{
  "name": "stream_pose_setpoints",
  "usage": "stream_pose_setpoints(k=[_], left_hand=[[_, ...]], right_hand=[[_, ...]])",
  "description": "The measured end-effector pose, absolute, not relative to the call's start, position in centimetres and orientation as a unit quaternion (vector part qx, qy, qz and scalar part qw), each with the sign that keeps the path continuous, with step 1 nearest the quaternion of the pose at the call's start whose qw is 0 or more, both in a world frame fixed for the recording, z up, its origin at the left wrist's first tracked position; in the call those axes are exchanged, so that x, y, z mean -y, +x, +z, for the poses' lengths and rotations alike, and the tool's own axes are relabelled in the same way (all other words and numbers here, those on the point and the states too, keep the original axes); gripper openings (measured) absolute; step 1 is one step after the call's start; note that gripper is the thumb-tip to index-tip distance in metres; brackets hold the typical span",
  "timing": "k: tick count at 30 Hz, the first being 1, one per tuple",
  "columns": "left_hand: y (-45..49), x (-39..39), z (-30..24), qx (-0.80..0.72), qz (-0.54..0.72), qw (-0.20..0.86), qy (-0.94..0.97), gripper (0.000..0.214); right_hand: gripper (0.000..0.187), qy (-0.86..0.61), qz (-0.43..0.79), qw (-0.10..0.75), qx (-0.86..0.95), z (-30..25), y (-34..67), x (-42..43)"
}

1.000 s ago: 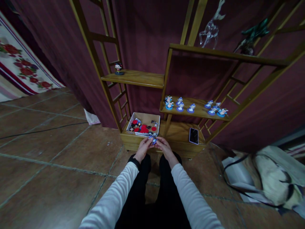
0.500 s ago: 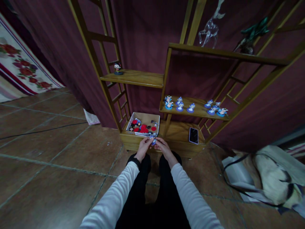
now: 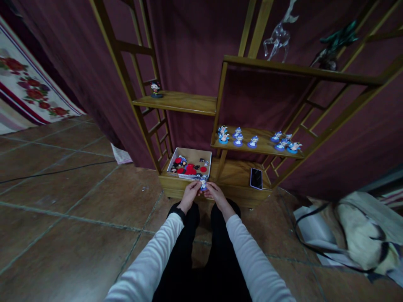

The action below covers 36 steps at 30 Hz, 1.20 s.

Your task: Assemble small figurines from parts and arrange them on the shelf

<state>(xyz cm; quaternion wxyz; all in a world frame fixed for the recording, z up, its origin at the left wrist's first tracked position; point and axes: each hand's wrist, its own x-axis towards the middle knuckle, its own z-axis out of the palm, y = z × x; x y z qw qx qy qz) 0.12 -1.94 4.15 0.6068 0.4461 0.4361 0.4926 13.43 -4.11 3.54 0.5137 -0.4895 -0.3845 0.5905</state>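
Observation:
Between my two hands, just in front of the box, is a small blue-and-white figurine [image 3: 203, 183]. My left hand [image 3: 191, 193] pinches its left side, and my right hand [image 3: 215, 193] grips it from the right near the base. The cardboard box [image 3: 197, 153] stands on the low shelf, holding several red, black and blue figurine pieces, among them a red piece [image 3: 190, 169]. On the middle right shelf [image 3: 266, 144] stand several blue, purple and white figurines, one of them a purple-based figurine [image 3: 252, 141]. A dark figurine [image 3: 155, 89] stands on the upper left shelf.
A phone [image 3: 256, 178] lies on the low shelf to the right. Higher up stand a clear glass animal figure [image 3: 278, 37] and a dark green ornament [image 3: 338, 44]. A light bag [image 3: 359, 235] with a black strap rests on the tiled floor at right. A cable [image 3: 56, 172] crosses the floor at left.
The figurine in my hands now appears more upright, with more of its white front showing. Both hands stay in nearly the same place.

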Motion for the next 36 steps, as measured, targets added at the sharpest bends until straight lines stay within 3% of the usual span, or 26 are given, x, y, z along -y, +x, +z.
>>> stream_pose_setpoints(k=[36], left_hand=[[0.2, 1.9, 3.8, -0.429, 0.465, 0.592, 0.499, 0.028]], right_hand=[[0.036, -0.514, 0.566, 0.52, 0.381, 2.4, 13.4, 3.3]])
